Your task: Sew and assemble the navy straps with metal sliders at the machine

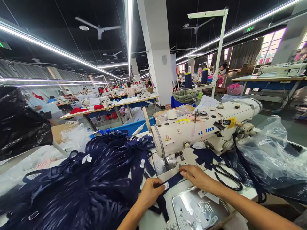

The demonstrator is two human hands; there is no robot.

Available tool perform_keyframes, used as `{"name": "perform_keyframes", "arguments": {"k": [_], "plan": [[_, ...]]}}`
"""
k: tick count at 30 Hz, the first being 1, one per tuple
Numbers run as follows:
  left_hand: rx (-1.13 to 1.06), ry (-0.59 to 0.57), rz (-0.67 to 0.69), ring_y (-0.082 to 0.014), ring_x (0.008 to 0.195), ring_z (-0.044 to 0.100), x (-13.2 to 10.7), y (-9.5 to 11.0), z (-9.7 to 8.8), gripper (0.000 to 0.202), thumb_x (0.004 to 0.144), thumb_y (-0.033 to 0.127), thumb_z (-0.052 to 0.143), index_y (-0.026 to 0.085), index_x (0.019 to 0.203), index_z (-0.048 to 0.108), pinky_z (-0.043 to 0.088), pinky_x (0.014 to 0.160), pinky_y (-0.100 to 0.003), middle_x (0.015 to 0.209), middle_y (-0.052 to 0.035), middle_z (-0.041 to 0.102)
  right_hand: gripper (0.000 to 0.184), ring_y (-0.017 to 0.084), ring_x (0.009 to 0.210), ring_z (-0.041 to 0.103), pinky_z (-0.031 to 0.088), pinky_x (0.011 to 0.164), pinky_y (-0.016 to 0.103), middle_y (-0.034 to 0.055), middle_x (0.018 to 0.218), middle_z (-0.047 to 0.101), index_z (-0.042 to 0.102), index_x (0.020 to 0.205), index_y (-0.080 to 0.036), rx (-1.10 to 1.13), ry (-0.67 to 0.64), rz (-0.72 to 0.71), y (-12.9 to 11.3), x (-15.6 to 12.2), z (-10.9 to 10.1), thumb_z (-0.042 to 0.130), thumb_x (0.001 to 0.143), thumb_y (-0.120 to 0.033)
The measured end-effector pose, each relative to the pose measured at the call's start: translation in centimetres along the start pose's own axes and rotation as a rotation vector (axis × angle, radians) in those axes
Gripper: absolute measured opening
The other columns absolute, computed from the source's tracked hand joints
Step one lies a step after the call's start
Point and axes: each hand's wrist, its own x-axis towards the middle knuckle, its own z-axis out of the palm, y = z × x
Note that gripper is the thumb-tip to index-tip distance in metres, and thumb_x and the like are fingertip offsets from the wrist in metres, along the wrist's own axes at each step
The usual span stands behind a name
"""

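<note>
A short navy fabric strap [174, 179] spans the space between my hands in front of the sewing machine [184, 127]. My left hand [151, 192] pinches its near end, with the thumb beside a small white label [166, 185] on the strap. At the far end, close to the needle area, the fingers of my right hand [195, 175] close on the strap; their tips are partly hidden. Below my right hand lies a shiny metal tray [176, 209] with loose white labels in it. Black-handled scissors [229, 176] rest to the right of that hand.
A large heap of navy straps [83, 182] covers the table's left side. Cut navy pieces [205, 156] lie under the machine arm. Clear plastic bags [266, 147] are at right, a black bag [21, 124] at far left. Thread cones [188, 80] stand behind the machine.
</note>
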Motion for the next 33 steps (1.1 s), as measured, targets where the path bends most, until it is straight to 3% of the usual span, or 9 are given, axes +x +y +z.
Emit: {"name": "perform_keyframes", "arguments": {"k": [3, 7, 10, 13, 17, 21, 28, 30, 33], "plan": [[0.044, 0.063, 0.044, -0.0099, 0.053, 0.038, 1.2, 0.3, 0.5, 0.016, 0.061, 0.025, 0.051, 0.014, 0.05, 0.054, 0.028, 0.052, -0.023, 0.052, 0.0035, 0.043, 0.035, 0.023, 0.095, 0.054, 0.039, 0.083, 0.035, 0.0107, 0.1, 0.061, 0.058, 0.103, -0.014, -0.126, 0.039, 0.008, 1.3, 0.4, -0.4, 0.032, 0.086, -0.031], [0.045, 0.011, 0.046, -0.008, 0.047, 0.033, 3.0, 1.1, 2.3, 0.02, 0.065, 0.029, 0.048, 0.014, 0.052, 0.05, 0.026, 0.046, -0.022, 0.048, 0.0057, 0.034, 0.03, 0.022, 0.089, 0.054, 0.041, 0.078, 0.033, 0.0099, 0.095, 0.061, 0.059, 0.097, -0.014, -0.275, 0.145, -0.003, 2.9, 1.1, -1.0, 0.032, 0.086, -0.021], [0.079, -0.025, 0.027, -0.0075, 0.044, 0.031, 4.1, 1.1, 3.2, 0.017, 0.065, 0.027, 0.047, 0.014, 0.054, 0.051, 0.023, 0.043, -0.021, 0.046, 0.0062, 0.034, 0.027, 0.021, 0.082, 0.053, 0.039, 0.073, 0.033, 0.0088, 0.086, 0.06, 0.06, 0.089, -0.015, -0.428, 0.261, -0.048, 3.1, 1.1, -1.3, 0.033, 0.085, -0.017], [0.163, -0.023, 0.025, -0.0084, 0.046, 0.032, 4.8, 0.8, 2.8, 0.015, 0.063, 0.022, 0.048, 0.014, 0.051, 0.052, 0.024, 0.044, -0.022, 0.046, 0.0059, 0.034, 0.025, 0.019, 0.076, 0.05, 0.037, 0.069, 0.032, 0.0064, 0.079, 0.057, 0.06, 0.082, -0.017, -0.508, 0.313, -0.148, 2.5, 0.9, -1.0, 0.036, 0.085, -0.013], [0.297, -0.005, 0.023, -0.0107, 0.05, 0.037, 5.0, 0.5, 1.7, 0.014, 0.062, 0.018, 0.047, 0.014, 0.049, 0.052, 0.025, 0.048, -0.023, 0.045, 0.0053, 0.034, 0.021, 0.015, 0.072, 0.047, 0.035, 0.067, 0.027, 0.0025, 0.076, 0.055, 0.058, 0.077, -0.018, -0.459, 0.155, -0.344, 1.5, 1.2, 0.2, 0.039, 0.085, -0.013], [0.413, 0.05, 0.034, -0.0133, 0.056, 0.042, 5.0, 0.2, 1.7, 0.011, 0.061, 0.016, 0.047, 0.015, 0.063, 0.058, 0.029, 0.055, -0.025, 0.051, 0.0045, 0.04, 0.019, 0.014, 0.074, 0.048, 0.035, 0.066, 0.026, 0.0015, 0.077, 0.055, 0.057, 0.077, -0.018, -0.431, -0.001, -0.444, 1.3, 2.0, 1.3, 0.041, 0.084, -0.013], [0.521, 0.096, 0.125, -0.0171, 0.069, 0.051, 4.2, 0.6, 1.8, 0.017, 0.07, 0.014, 0.044, 0.015, 0.08, 0.058, 0.039, 0.066, -0.029, 0.067, -0.0018, 0.053, 0.02, 0.013, 0.075, 0.046, 0.036, 0.065, 0.025, 0.002, 0.08, 0.054, 0.058, 0.077, -0.017, -0.426, -0.043, -0.47, 1.4, 2.0, 1.4, 0.039, 0.086, -0.016], [0.559, 0.125, 0.206, -0.0187, 0.082, 0.053, 3.2, 0.9, 1.8, 0.022, 0.078, 0.018, 0.038, 0.014, 0.089, 0.057, 0.04, 0.074, -0.032, 0.087, -0.0076, 0.056, 0.021, 0.014, 0.075, 0.045, 0.037, 0.065, 0.026, 0.0021, 0.08, 0.053, 0.057, 0.074, -0.016, -0.491, -0.042, -0.492, 1.2, 1.9, 1.3, 0.039, 0.086, -0.015], [0.797, 0.158, 0.499, -0.0255, 0.103, 0.049, 1.4, 0.8, 1.8, 0.03, 0.083, 0.028, 0.039, 0.014, 0.102, 0.056, 0.037, 0.086, -0.043, 0.109, -0.012, 0.056, 0.015, 0.015, 0.08, 0.045, 0.038, 0.072, 0.028, 0.0027, 0.085, 0.053, 0.056, 0.077, -0.015, -0.597, -0.03, -0.544, 1.1, 1.7, 1.6, 0.043, 0.083, -0.012]]}}
